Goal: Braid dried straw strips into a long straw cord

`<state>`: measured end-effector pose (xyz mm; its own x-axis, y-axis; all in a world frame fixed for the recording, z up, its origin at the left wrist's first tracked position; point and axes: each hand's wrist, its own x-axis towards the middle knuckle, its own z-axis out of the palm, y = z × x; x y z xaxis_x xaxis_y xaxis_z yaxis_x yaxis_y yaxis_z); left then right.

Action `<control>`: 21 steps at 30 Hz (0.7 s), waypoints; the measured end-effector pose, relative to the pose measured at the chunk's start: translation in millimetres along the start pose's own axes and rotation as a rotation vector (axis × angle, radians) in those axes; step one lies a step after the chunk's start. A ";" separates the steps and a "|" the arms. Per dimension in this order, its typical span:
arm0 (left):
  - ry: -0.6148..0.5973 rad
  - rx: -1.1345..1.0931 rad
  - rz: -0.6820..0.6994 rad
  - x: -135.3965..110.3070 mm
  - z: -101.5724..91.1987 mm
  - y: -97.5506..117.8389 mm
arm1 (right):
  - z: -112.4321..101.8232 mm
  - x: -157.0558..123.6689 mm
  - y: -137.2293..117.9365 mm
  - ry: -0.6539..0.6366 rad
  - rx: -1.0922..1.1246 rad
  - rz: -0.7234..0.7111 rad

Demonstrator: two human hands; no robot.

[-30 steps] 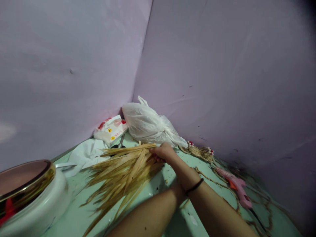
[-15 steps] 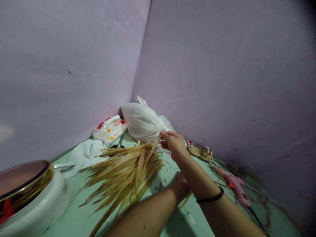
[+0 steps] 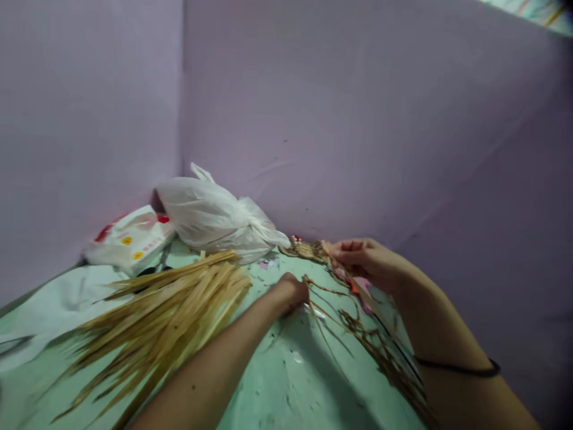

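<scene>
A loose pile of dry straw strips (image 3: pixel 165 313) lies on the pale green table (image 3: pixel 286 382) at the left. My right hand (image 3: pixel 364 261) is closed in a pinch on one straw strip (image 3: pixel 380 316), held above the table to the right of the pile. My left hand (image 3: pixel 293 292) rests on the table with its fingers curled, right at the end of a twisted straw cord (image 3: pixel 353 325). What it grips, if anything, is hidden. A small woven straw piece (image 3: pixel 307 249) lies just beyond both hands by the wall.
A tied white plastic bag (image 3: pixel 210 218) sits in the corner, with a white and red packet (image 3: pixel 129 239) to its left. White cloth or paper (image 3: pixel 49 304) covers the table's left side. Something pink (image 3: pixel 360 286) shows under my right hand. Purple walls close off the back and right.
My right hand has drawn one strip out of the pile and carried it right. My left hand has left the pile for the cord. The view has swung right; the white jar is out of sight.
</scene>
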<state>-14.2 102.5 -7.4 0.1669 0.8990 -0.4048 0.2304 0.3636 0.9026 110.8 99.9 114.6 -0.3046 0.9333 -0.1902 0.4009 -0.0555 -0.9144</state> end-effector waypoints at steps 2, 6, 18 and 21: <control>-0.018 0.057 -0.074 0.3 2.0 2.4 | -13.9 -7.2 25.8 0.081 -0.241 0.118; -0.054 0.095 -0.121 -5.7 3.6 8.1 | -6.6 0.6 69.7 0.249 -0.564 0.120; -0.138 0.046 -0.116 -2.6 2.9 9.0 | 21.4 4.7 111.5 0.226 -0.541 0.042; -0.130 0.052 -0.100 -1.2 3.0 6.4 | 20.5 -1.3 109.5 0.203 -0.501 0.058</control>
<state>-10.0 103.1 -1.6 0.2623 0.8187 -0.5108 0.3012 0.4334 0.8494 137.3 85.4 7.4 -0.1168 0.9862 -0.1171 0.7898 0.0208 -0.6130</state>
